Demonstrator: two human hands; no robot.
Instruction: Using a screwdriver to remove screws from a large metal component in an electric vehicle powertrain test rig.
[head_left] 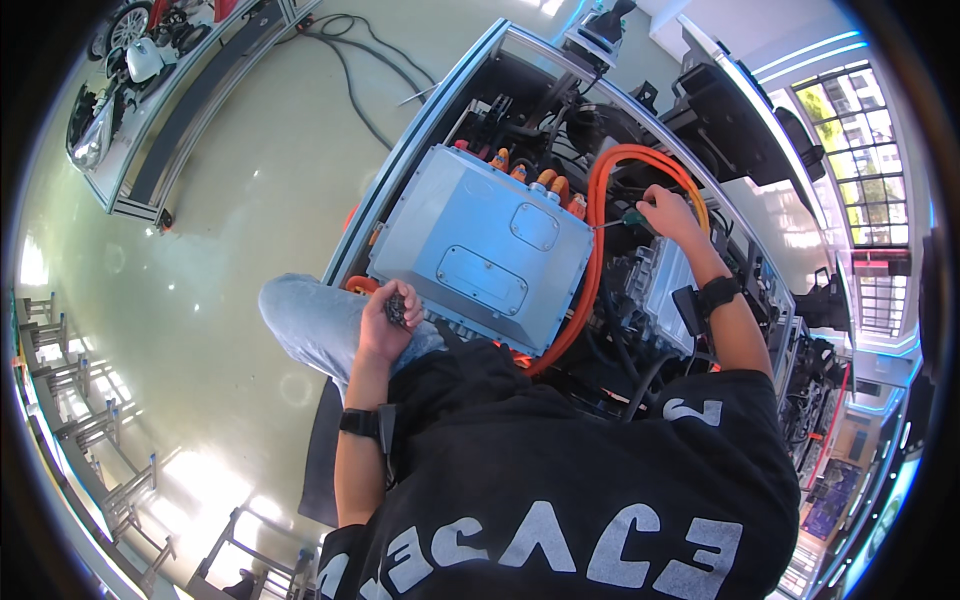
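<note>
Currently the right hand (666, 212) and the left hand (388, 318) are apart. Upper right of centre, the first grips a green-handled screwdriver (634, 217) near orange cables (598, 185); a slip could scratch them. Left of centre, the second clutches small dark parts (396, 309); a loose grip could drop them beside the blue box (482, 245).

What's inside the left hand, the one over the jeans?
The left hand cups a clump of small dark pieces. The hand itself covers the rest, so I can't tell how many there are.
</note>
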